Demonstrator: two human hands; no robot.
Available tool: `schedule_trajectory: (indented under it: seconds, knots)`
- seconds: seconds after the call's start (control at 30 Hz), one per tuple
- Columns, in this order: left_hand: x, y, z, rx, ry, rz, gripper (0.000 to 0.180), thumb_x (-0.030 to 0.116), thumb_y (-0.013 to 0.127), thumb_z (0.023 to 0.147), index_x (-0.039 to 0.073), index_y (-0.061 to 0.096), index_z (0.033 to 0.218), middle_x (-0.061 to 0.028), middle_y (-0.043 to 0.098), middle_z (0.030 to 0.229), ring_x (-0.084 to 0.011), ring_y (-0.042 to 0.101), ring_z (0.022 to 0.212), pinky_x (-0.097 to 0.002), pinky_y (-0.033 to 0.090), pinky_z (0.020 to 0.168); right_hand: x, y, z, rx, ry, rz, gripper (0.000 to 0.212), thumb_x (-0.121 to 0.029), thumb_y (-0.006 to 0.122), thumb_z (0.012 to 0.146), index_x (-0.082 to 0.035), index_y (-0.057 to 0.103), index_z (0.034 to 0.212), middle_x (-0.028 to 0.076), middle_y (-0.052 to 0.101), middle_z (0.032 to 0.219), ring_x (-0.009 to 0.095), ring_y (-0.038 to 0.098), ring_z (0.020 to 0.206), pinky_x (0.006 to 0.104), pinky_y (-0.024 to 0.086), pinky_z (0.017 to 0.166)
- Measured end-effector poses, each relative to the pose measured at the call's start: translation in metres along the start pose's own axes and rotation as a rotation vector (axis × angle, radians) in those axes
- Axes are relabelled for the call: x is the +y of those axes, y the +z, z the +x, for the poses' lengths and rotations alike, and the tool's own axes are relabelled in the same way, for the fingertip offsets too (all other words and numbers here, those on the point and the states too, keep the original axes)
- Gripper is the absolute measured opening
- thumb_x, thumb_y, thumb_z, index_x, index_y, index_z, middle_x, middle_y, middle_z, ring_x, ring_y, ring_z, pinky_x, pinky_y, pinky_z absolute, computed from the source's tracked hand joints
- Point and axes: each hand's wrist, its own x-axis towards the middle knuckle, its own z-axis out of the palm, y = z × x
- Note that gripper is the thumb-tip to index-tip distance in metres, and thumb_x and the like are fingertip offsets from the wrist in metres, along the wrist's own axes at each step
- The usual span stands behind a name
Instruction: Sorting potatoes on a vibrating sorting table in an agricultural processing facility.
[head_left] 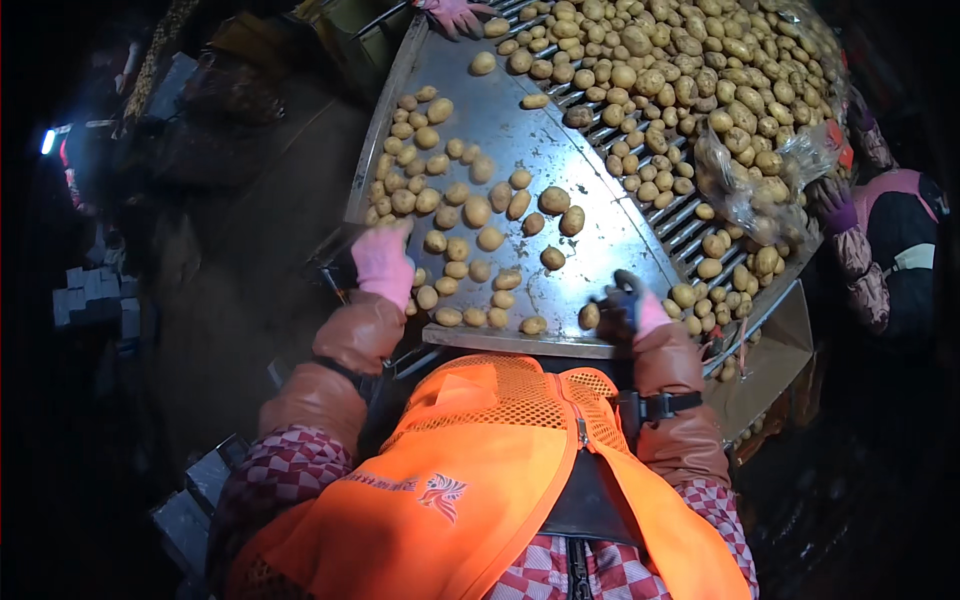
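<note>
Loose potatoes (477,210) lie scattered over a metal sorting table (610,240), thickest along its left side. My left hand (384,262), in a pink glove, is at the table's left rim beside several potatoes; its fingers are partly hidden, and whether it holds one is unclear. Near the table's front right corner is my right hand (628,308), in a glove with a dark, dirty front and a pink cuff. Motion smears its fingers. A single potato (589,316) lies just left of them, apparently touching or nearly so.
A large heap of potatoes (690,70) covers a grate of metal bars (690,235) at the right. Clear plastic (730,190) lies on the heap. A co-worker's purple-gloved hand (836,205) is at the far right, another person's pink glove (455,15) at the top. A cardboard box (770,360) stands below right.
</note>
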Motion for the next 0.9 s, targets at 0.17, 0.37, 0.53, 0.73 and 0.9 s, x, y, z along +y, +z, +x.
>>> schedule_trajectory:
  seconds: [0.17, 0.37, 0.53, 0.73, 0.9]
  knots:
    - [0.000, 0.003, 0.108, 0.036, -0.221, 0.017, 0.043, 0.004, 0.062, 0.079, 0.017, 0.066, 0.120, -0.0110, 0.067, 0.111, -0.0318, 0.062, 0.111, -0.0447, 0.051, 0.092, 0.012, 0.081, 0.005, -0.483, -0.249, -0.612, 0.066, -0.017, 0.070, 0.093, -0.003, 0.039, 0.149, 0.015, 0.065, 0.121, 0.023, 0.063, 0.098, 0.0337, 0.054, 0.084]
    - [0.067, 0.019, 0.082, -0.004, -0.234, -0.050, 0.044, 0.011, 0.065, 0.079, 0.018, 0.066, 0.122, -0.0132, 0.060, 0.127, -0.0335, 0.055, 0.123, -0.0434, 0.048, 0.100, -0.005, 0.041, -0.009, -0.191, -0.052, 0.124, 0.051, -0.016, 0.066, 0.095, -0.002, 0.047, 0.140, 0.015, 0.064, 0.106, 0.025, 0.064, 0.089, 0.0345, 0.053, 0.073]
    - [0.062, 0.008, 0.105, -0.160, -0.015, -0.132, 0.040, 0.007, 0.061, 0.079, 0.014, 0.069, 0.117, -0.0141, 0.066, 0.114, -0.0347, 0.059, 0.114, -0.0469, 0.050, 0.092, 0.007, 0.015, 0.013, -0.140, 0.013, 0.372, 0.046, -0.019, 0.066, 0.096, -0.002, 0.050, 0.135, 0.016, 0.064, 0.103, 0.026, 0.064, 0.080, 0.0359, 0.053, 0.067]
    - [0.001, 0.035, 0.243, 0.324, 0.079, -0.181, 0.038, 0.008, 0.060, 0.083, 0.011, 0.066, 0.120, -0.0193, 0.063, 0.120, -0.0375, 0.059, 0.115, -0.0462, 0.048, 0.098, 0.014, 0.020, 0.021, -0.204, -0.027, 0.324, 0.054, -0.028, 0.070, 0.093, -0.002, 0.050, 0.136, 0.016, 0.064, 0.103, 0.026, 0.062, 0.080, 0.0381, 0.053, 0.070]
    - [0.003, 0.051, 0.303, -0.337, -0.039, 0.009, 0.050, 0.021, 0.072, 0.080, 0.023, 0.063, 0.130, -0.0182, 0.060, 0.130, -0.0364, 0.060, 0.120, -0.0466, 0.050, 0.100, 0.023, 0.010, 0.017, -0.142, -0.012, 0.246, 0.055, -0.030, 0.067, 0.095, -0.003, 0.047, 0.138, 0.019, 0.062, 0.103, 0.030, 0.065, 0.076, 0.0419, 0.056, 0.064]
